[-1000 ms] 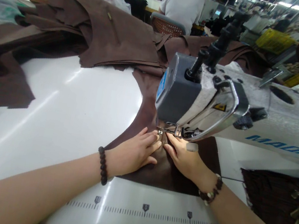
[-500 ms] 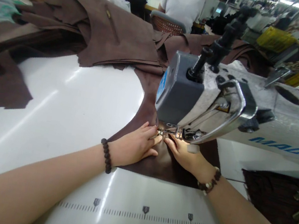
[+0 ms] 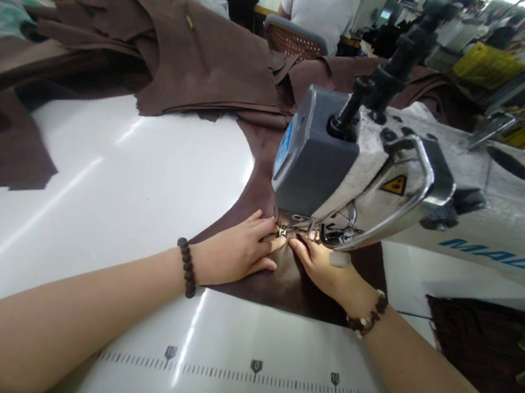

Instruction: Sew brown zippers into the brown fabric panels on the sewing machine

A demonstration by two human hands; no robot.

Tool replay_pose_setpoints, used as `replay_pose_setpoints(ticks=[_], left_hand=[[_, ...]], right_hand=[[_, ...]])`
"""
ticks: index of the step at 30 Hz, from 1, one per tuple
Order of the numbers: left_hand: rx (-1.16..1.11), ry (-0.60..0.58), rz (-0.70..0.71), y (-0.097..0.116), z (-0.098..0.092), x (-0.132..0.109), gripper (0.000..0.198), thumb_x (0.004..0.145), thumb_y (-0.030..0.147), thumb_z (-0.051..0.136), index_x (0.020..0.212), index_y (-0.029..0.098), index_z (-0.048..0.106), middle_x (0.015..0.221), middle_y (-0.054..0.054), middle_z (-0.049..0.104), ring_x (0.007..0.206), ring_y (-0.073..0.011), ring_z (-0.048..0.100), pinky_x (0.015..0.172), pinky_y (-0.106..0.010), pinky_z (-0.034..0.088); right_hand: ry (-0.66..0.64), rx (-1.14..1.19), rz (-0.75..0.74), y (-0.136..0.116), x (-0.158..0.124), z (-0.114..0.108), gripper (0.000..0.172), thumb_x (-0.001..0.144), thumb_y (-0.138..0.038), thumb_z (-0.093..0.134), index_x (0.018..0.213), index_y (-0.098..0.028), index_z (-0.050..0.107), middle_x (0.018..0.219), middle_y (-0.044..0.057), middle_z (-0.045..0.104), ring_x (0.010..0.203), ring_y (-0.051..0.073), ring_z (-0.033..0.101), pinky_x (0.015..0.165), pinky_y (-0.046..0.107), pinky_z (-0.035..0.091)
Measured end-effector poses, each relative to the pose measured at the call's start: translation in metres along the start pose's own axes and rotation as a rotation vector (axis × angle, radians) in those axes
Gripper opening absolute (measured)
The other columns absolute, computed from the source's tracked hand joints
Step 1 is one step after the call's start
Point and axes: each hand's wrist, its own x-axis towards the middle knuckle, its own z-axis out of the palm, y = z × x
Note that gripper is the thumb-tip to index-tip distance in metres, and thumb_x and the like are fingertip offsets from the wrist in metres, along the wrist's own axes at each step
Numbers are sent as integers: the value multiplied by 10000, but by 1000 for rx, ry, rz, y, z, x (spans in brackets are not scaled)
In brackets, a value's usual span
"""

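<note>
A brown fabric panel (image 3: 247, 282) lies flat on the white table under the head of a sewing machine (image 3: 317, 159). My left hand (image 3: 237, 253) rests on the panel just left of the presser foot (image 3: 283, 230), fingers stretched out and thumb apart. On the other side my right hand (image 3: 325, 269) presses the cloth flat, its fingers extended; some fingertips are hidden under the machine head. Between the two hands the cloth puckers slightly in front of the foot. The needle is too small to make out.
Stacked brown cut pieces (image 3: 204, 64) lie behind the machine and along the left. A printed ruler (image 3: 253, 379) runs along the table's front edge. At the right, dark fabric (image 3: 473, 355) carries several metal bobbins. A person in white (image 3: 321, 4) sits ahead.
Both hands keep nearly the same place on the cloth. A thread lever on the machine head has shifted, and a yellow warning label shows more fully.
</note>
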Motion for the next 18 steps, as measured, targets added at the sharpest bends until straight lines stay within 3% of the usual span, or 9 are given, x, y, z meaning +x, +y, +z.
replay_pose_setpoints(ticks=[5, 9, 18], left_hand=[[13, -27, 65, -4, -3, -1, 350, 912, 341, 441, 1191, 148, 528, 1046, -124, 499, 1031, -258, 473, 996, -499, 324], [6, -40, 91, -7, -4, -1, 355, 915, 329, 442, 1218, 158, 512, 1131, -139, 479, 1131, -264, 426, 1026, -501, 289], [-13, -27, 87, -8, -5, 0, 301, 913, 322, 449, 1136, 162, 571, 1147, -135, 476, 1151, -268, 415, 1010, -487, 321]], right_hand=[[38, 22, 29, -1, -6, 9, 290, 924, -295, 348, 978, -202, 618, 948, 54, 662, 994, 204, 560, 952, 407, 351], [11, 66, 60, -3, -8, 10, 269, 922, -288, 361, 929, -179, 607, 978, 54, 652, 944, 185, 569, 923, 381, 372], [7, 62, 85, -4, -6, 8, 270, 918, -300, 365, 907, -159, 595, 942, 67, 650, 893, 188, 575, 913, 391, 376]])
